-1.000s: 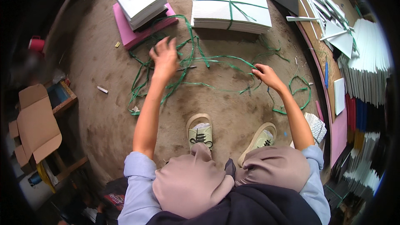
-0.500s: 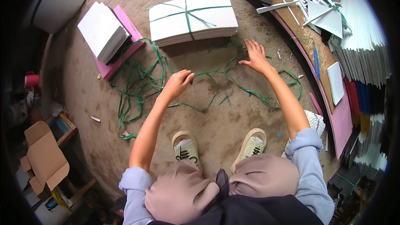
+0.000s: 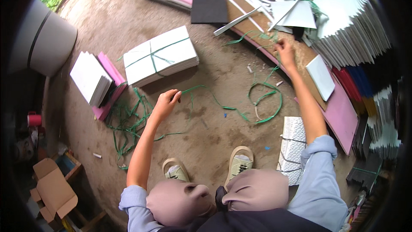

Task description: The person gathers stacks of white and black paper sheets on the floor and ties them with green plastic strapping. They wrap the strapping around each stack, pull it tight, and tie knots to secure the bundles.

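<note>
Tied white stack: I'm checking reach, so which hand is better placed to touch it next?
Probably the left hand: nearer the tied white stack, though pinching green twine; the right hand is farther off, by the brown board.

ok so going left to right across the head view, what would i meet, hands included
Red container → stack of white sheets → left hand → black panel → right hand → small white slab → upright red sheets
</note>
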A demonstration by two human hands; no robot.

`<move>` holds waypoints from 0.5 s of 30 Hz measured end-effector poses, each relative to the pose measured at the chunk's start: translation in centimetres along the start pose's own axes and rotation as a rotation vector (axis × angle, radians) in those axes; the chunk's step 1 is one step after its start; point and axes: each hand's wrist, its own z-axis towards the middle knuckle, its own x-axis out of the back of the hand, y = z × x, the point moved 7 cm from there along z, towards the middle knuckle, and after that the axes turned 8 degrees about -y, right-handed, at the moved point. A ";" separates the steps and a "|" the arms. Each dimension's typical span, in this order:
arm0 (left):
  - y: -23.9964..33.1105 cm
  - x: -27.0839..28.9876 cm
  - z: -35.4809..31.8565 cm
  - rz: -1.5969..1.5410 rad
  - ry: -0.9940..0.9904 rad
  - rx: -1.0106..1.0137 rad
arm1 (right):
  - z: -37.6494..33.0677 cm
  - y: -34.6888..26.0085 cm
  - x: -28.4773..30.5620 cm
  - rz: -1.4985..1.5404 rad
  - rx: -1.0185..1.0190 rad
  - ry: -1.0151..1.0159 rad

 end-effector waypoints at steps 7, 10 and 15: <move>4.8 -0.3 1.2 0.047 0.004 -0.075 | -2.7 -0.6 1.4 -0.695 0.084 0.102; 5.3 0.8 0.3 0.052 0.061 -0.144 | -8.8 -7.0 -11.3 -0.150 0.428 -0.329; 3.5 6.4 -6.0 0.468 0.119 -0.056 | -15.3 -13.8 -22.0 0.533 0.025 -1.233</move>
